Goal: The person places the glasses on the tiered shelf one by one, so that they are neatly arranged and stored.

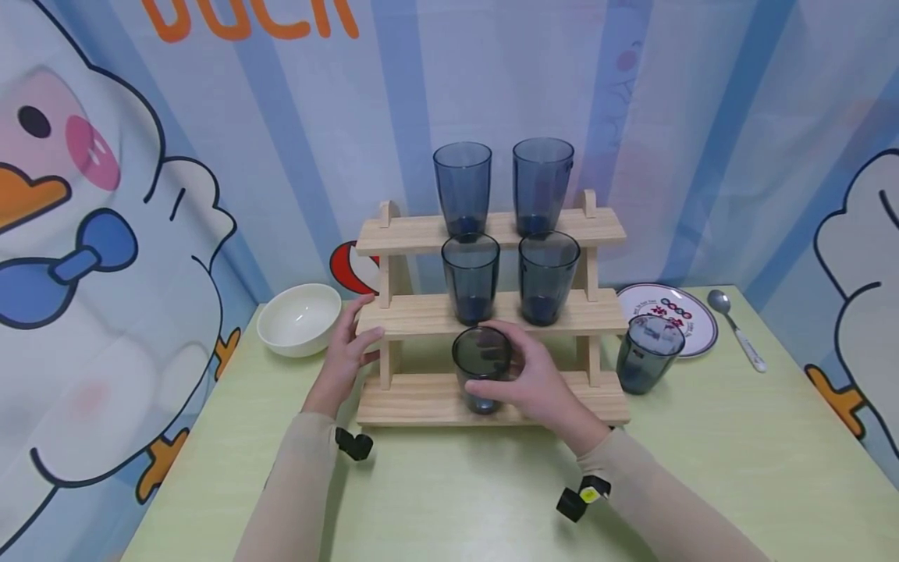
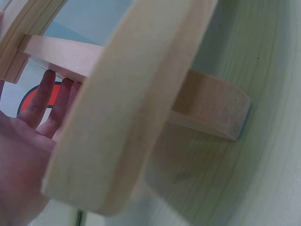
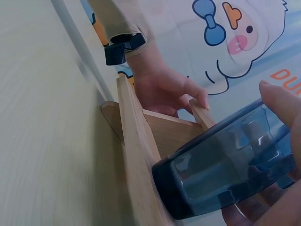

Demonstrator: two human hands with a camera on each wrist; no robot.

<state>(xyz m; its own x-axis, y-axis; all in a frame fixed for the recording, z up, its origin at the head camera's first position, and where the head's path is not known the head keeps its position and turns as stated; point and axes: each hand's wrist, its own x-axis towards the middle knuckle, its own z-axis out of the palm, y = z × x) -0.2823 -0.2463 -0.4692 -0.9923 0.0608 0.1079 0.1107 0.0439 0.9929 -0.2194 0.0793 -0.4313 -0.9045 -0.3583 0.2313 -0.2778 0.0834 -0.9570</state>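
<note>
A three-tier wooden shelf rack [image 1: 414, 400] stands on the table. My right hand [image 1: 542, 388] holds a blue-grey tinted glass [image 1: 481, 355] upright, thumb in front and fingers round its far side. In the right wrist view, the base of this glass [image 3: 207, 174] is right at the bottom board. At the rack's left end, my left hand [image 1: 339, 367] grips the middle board and upright, its thumb in front; in the left wrist view its fingers [image 2: 41, 101] reach behind the upright. Two matching glasses [image 1: 463, 183] stand on the top tier and two more [image 1: 472, 273] on the middle.
Another tinted glass [image 1: 644, 367] stands on the table just right of the rack, before a patterned plate [image 1: 695, 332]. A spoon [image 1: 737, 332] lies farther right. Left of the rack sits a white bowl [image 1: 298, 320]. A cartoon-duck curtain [image 1: 316, 156] hangs behind.
</note>
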